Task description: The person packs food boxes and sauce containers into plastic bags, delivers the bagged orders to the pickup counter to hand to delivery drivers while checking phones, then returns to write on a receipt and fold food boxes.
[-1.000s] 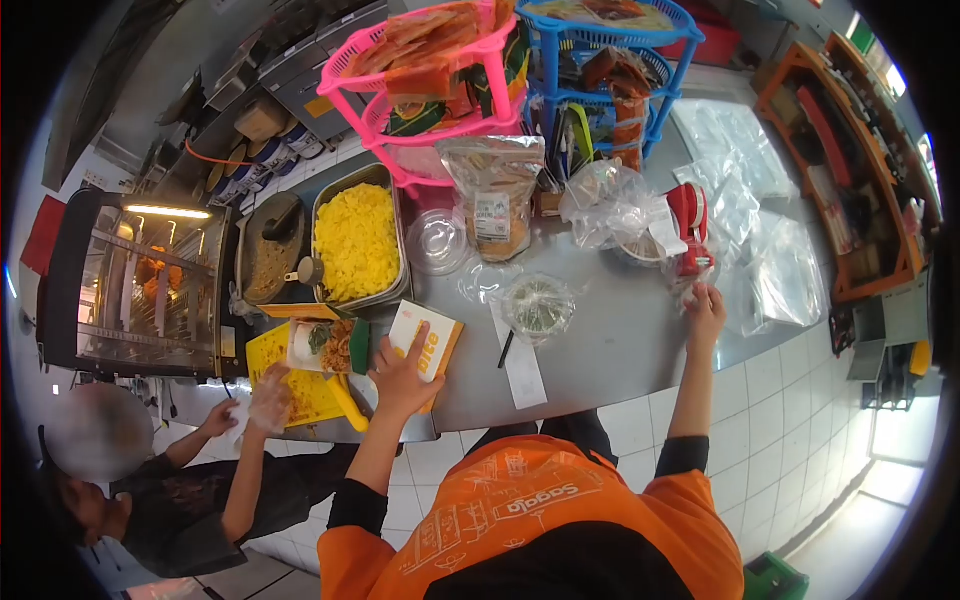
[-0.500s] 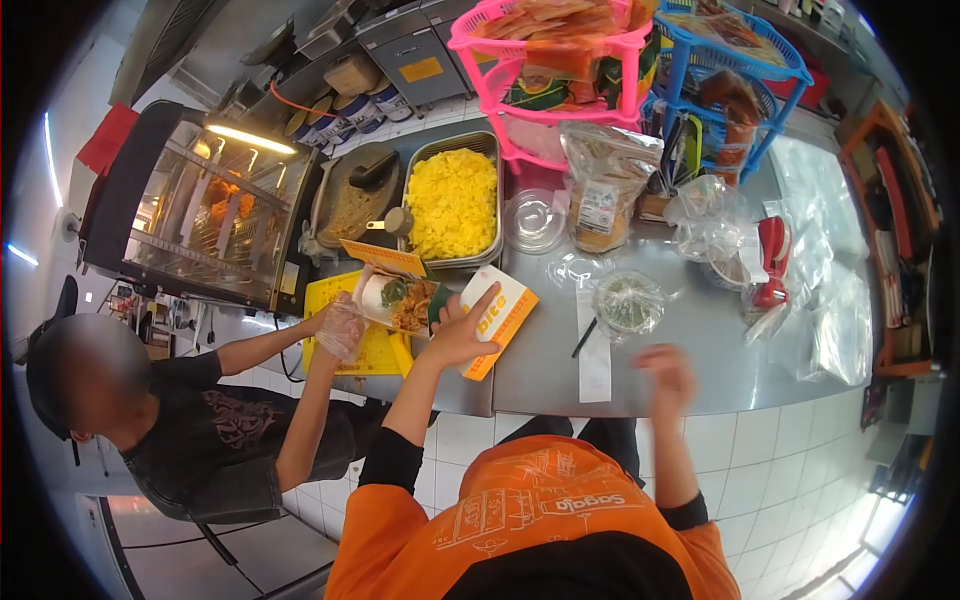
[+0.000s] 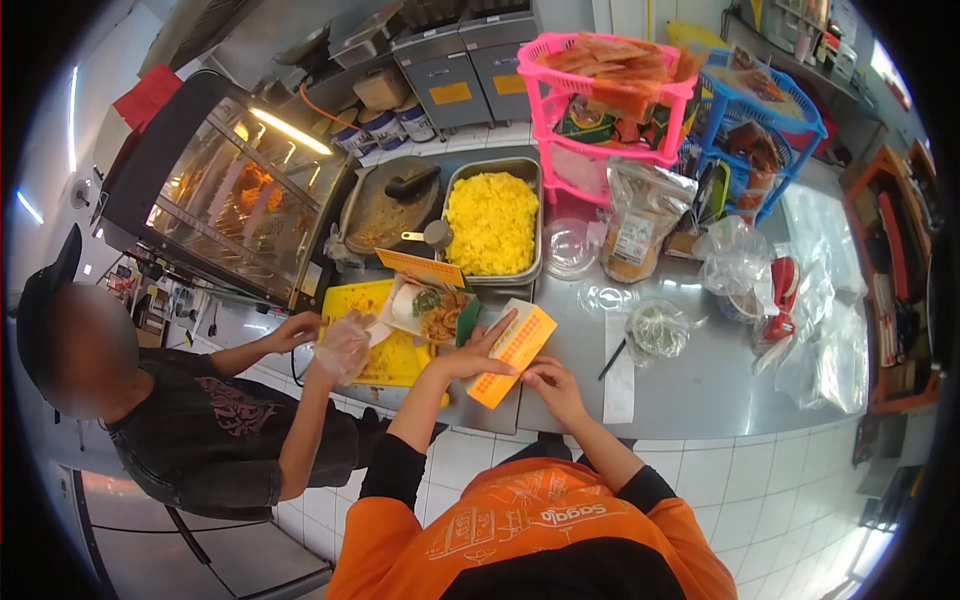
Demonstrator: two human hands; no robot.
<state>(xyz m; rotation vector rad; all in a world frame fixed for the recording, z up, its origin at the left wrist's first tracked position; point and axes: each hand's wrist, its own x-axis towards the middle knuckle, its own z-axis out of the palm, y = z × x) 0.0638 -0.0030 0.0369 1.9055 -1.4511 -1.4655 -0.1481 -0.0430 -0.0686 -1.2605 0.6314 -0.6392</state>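
My left hand point(image 3: 482, 357) grips a closed orange-and-white cardboard food box point(image 3: 528, 336), fingers spread over its top and side. My right hand point(image 3: 553, 389) has its fingers curled together at the box's near right edge, touching it. Left of the box stands an open food box point(image 3: 440, 317) with white rice, green leaves and fried pieces; its orange lid is raised. A co-worker's gloved hand point(image 3: 343, 350) is beside it, over the yellow cutting board point(image 3: 365, 370).
A metal tray of yellow food point(image 3: 492, 228) lies behind the boxes. Pink point(image 3: 610, 105) and blue point(image 3: 755, 130) basket racks stand at the back. A plastic-wrapped bowl point(image 3: 660, 328), a pen point(image 3: 613, 360) and a paper strip point(image 3: 619, 390) lie to the right. A glass food warmer point(image 3: 240, 190) is far left.
My right hand has come left from above the counter's front edge to the closed box. The box has tilted, now showing its dotted orange side. The view has shifted slightly.
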